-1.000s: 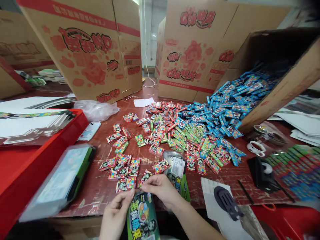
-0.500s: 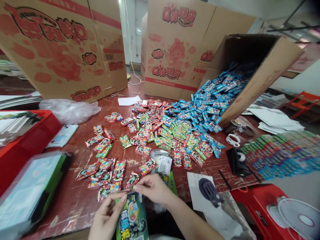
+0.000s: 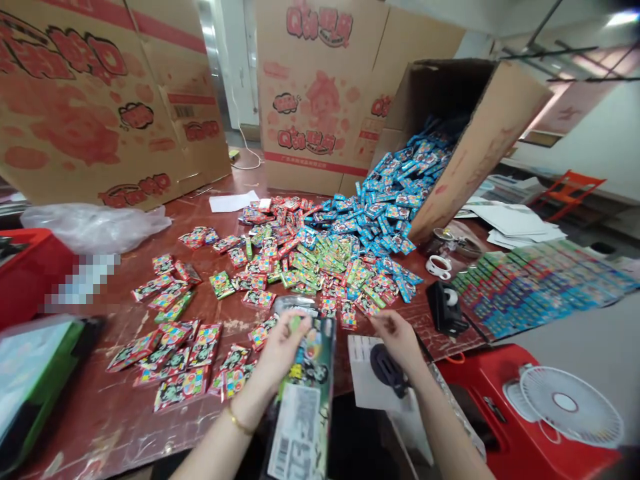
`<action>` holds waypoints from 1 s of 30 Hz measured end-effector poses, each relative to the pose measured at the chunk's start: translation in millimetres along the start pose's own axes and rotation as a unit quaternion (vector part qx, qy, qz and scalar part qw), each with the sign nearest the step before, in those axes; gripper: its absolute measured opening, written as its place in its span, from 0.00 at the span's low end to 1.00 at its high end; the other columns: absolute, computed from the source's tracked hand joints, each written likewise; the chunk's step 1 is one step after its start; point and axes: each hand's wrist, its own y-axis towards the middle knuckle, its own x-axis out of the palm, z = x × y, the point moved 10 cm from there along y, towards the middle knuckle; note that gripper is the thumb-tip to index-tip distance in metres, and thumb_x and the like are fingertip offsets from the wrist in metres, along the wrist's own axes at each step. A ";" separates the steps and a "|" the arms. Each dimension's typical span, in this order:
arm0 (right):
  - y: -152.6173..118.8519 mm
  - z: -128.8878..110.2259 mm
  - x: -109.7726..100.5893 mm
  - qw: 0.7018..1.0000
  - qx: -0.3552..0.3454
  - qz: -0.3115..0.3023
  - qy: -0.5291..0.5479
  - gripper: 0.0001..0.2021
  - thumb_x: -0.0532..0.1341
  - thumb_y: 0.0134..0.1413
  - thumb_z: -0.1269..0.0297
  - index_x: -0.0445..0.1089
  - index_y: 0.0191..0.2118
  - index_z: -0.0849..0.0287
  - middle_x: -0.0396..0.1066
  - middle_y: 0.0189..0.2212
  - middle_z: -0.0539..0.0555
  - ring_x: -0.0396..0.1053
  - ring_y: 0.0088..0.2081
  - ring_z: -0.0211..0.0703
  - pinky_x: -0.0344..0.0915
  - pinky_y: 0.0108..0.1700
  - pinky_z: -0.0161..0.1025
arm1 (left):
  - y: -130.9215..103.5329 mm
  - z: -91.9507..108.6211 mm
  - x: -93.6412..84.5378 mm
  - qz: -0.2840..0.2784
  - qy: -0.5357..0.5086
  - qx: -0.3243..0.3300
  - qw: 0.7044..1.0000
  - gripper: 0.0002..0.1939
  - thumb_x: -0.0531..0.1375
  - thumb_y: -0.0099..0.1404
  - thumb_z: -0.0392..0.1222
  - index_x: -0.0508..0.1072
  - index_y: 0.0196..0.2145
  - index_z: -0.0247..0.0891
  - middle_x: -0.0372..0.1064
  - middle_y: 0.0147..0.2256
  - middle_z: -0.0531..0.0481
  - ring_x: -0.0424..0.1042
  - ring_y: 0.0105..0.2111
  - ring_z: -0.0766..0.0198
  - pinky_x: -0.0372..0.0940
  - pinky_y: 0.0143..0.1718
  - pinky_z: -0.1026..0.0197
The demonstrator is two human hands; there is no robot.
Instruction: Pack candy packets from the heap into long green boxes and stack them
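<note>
A: Step in hand?

B: Judged to be handling of the dark green pouch point(image 3: 320, 363). It hangs at the table's point(image 3: 107, 417) near edge, nearly upright in view, white label point(image 3: 295, 430) on its lower part.

A: Left hand?

B: Left hand point(image 3: 285, 343) holds the pouch near its upper end, thumb and fingers narrow on the edge. Forearm rises from below, left of the pouch; gold bracelet point(image 3: 239, 420) at the wrist.

A: Right hand?

B: Right hand point(image 3: 400, 340) is apart from the pouch, right of its upper end, fingers bent, forearm slanting inward. Tips are small and blurred; cannot tell whether they pinch anything.

A: What lies nearby?

B: Red packets point(image 3: 349, 315), just beyond the pouch's upper right, close to that hand.

A: Next move calls for?

B: My judgement: a steady left grip, plus a light fingertip pinch should the right hand take a packet.
</note>
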 end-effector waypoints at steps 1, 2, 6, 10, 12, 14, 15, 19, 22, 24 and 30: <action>3.9 25.4 -16.3 0.999 0.015 -0.003 -0.034 0.10 0.60 0.46 0.56 0.66 0.29 0.58 0.71 0.27 0.56 0.69 0.31 0.47 0.65 0.38 0.44 | 2.7 -15.6 20.9 -0.016 0.002 -0.015 1.000 0.19 0.63 0.53 0.56 0.69 0.34 0.39 0.67 0.27 0.54 0.67 0.29 0.63 0.62 0.32 0.64; 6.9 46.0 -27.5 0.998 0.021 -0.009 -0.055 0.09 0.62 0.43 0.58 0.65 0.25 0.58 0.70 0.25 0.54 0.68 0.29 0.47 0.65 0.36 0.43 | 3.5 -33.1 40.8 -0.031 0.004 -0.031 0.999 0.20 0.64 0.50 0.57 0.70 0.31 0.37 0.68 0.27 0.52 0.67 0.30 0.62 0.62 0.33 0.63; 15.4 84.4 -27.8 0.993 0.019 -0.068 -0.091 0.07 0.66 0.33 0.66 0.68 0.23 0.59 0.69 0.22 0.51 0.67 0.28 0.44 0.63 0.34 0.39 | -0.6 -95.9 95.4 -0.064 0.016 -0.077 0.995 0.24 0.64 0.47 0.61 0.70 0.28 0.36 0.68 0.26 0.50 0.68 0.30 0.58 0.62 0.34 0.60; 25.9 91.1 -9.3 0.987 0.017 -0.126 -0.102 0.06 0.66 0.33 0.71 0.72 0.25 0.60 0.69 0.22 0.50 0.66 0.26 0.40 0.62 0.31 0.35 | 3.3 -119.5 105.5 -0.067 0.042 -0.062 0.995 0.21 0.62 0.51 0.58 0.69 0.30 0.37 0.68 0.29 0.49 0.67 0.35 0.56 0.60 0.39 0.58; 30.0 93.1 -5.1 0.984 0.017 -0.148 -0.096 0.06 0.66 0.33 0.73 0.73 0.24 0.61 0.68 0.20 0.49 0.65 0.24 0.38 0.60 0.28 0.33 | 6.3 -124.8 105.1 -0.070 0.052 -0.051 0.995 0.19 0.61 0.53 0.57 0.68 0.31 0.37 0.68 0.30 0.49 0.66 0.35 0.56 0.60 0.40 0.58; 31.9 93.0 -4.2 0.983 0.011 -0.161 -0.086 0.05 0.66 0.33 0.75 0.73 0.23 0.61 0.68 0.19 0.48 0.64 0.23 0.37 0.59 0.26 0.32 | 8.0 -129.8 104.9 -0.072 0.062 -0.045 0.994 0.18 0.60 0.55 0.56 0.67 0.32 0.38 0.67 0.30 0.50 0.66 0.35 0.57 0.60 0.39 0.58; 32.1 91.7 -4.5 0.983 0.006 -0.162 -0.081 0.04 0.66 0.33 0.75 0.73 0.22 0.61 0.68 0.19 0.48 0.63 0.23 0.37 0.59 0.26 0.32 | 8.5 -131.9 104.9 -0.072 0.066 -0.043 0.994 0.17 0.59 0.56 0.56 0.67 0.32 0.38 0.67 0.30 0.50 0.66 0.35 0.57 0.60 0.38 0.57; 29.4 82.4 -9.2 0.988 -0.024 -0.140 -0.062 0.03 0.63 0.38 0.75 0.72 0.22 0.60 0.66 0.21 0.49 0.63 0.26 0.38 0.58 0.30 0.33 | 10.1 -132.3 107.6 -0.073 0.083 -0.034 0.993 0.16 0.58 0.57 0.54 0.66 0.33 0.38 0.68 0.32 0.48 0.67 0.36 0.56 0.61 0.40 0.57; 24.7 77.6 -15.2 0.991 -0.041 -0.114 -0.050 0.04 0.61 0.41 0.75 0.70 0.21 0.60 0.65 0.23 0.49 0.62 0.28 0.39 0.58 0.31 0.34 | 11.9 -124.9 110.4 -0.075 0.095 -0.025 0.992 0.14 0.58 0.58 0.53 0.66 0.33 0.38 0.68 0.33 0.49 0.67 0.36 0.56 0.61 0.40 0.57; 20.6 77.4 -19.5 0.993 -0.047 -0.103 -0.036 0.03 0.60 0.44 0.72 0.68 0.23 0.60 0.65 0.23 0.49 0.63 0.28 0.39 0.59 0.31 0.34 | 12.6 -120.0 111.1 -0.074 0.105 -0.018 0.992 0.13 0.58 0.58 0.52 0.66 0.33 0.39 0.68 0.31 0.50 0.66 0.36 0.56 0.60 0.40 0.57; 10.2 78.8 -29.8 0.998 -0.039 -0.042 -0.004 0.07 0.54 0.54 0.63 0.65 0.35 0.59 0.68 0.27 0.52 0.67 0.30 0.41 0.64 0.34 0.37 | 11.8 -117.2 113.0 -0.080 0.121 -0.005 0.989 0.11 0.57 0.58 0.50 0.65 0.33 0.40 0.69 0.32 0.50 0.67 0.36 0.56 0.59 0.42 0.56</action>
